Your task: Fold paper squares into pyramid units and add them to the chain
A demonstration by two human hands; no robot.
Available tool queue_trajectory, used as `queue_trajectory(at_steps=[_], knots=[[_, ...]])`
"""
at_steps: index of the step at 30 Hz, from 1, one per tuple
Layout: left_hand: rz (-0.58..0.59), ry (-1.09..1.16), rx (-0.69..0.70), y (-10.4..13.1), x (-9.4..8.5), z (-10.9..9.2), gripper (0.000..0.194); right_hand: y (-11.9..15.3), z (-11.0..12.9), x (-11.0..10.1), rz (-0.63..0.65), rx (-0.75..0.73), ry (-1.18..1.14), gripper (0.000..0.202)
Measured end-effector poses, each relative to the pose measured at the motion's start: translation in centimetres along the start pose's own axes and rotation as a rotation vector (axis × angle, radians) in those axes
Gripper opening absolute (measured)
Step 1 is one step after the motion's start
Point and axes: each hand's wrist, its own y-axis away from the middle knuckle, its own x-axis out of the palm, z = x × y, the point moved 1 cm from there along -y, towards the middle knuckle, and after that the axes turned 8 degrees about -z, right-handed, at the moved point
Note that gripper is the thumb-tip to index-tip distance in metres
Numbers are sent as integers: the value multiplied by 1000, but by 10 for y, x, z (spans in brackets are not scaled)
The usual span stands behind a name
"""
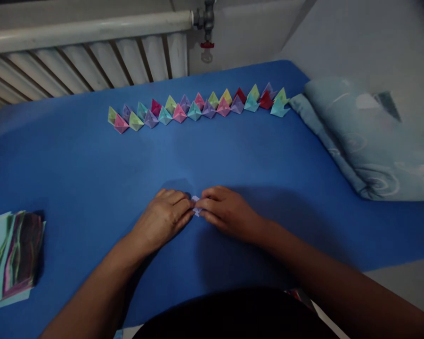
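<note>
A small pale purple piece of folded paper (197, 207) lies between my two hands, low over the blue surface (212, 160), mostly covered by fingers. My left hand (166, 214) is closed on its left side. From the right, my right hand (228, 212) pinches the same paper with fingers bent. The fingertips of both hands nearly meet around it. Farther back, folded paper boats (179, 113) in pink, purple, green, yellow, turquoise and red stand in two long rows.
A stack of coloured paper sheets (16, 256) sits at the left edge. On the right lies a folded light teal cloth (360, 141) with a swirl pattern. Behind the surface are a white radiator (88, 66) and a pipe valve with a red handle (207, 45).
</note>
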Motion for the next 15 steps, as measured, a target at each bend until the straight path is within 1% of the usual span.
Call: queue_trajectory(at_steps=[4,9,12,15], knots=[[-7,14,2,-1,0,0,18,-2,1,3,19,41,10,19],[-25,-51,6,1,2,-1,19,-5,3,3,31,113,16,21],[-6,-65,-36,1,2,-3,20,-9,5,2,59,146,35,25],[17,-70,-107,0,1,-6,19,-12,6,2,72,172,30,24]])
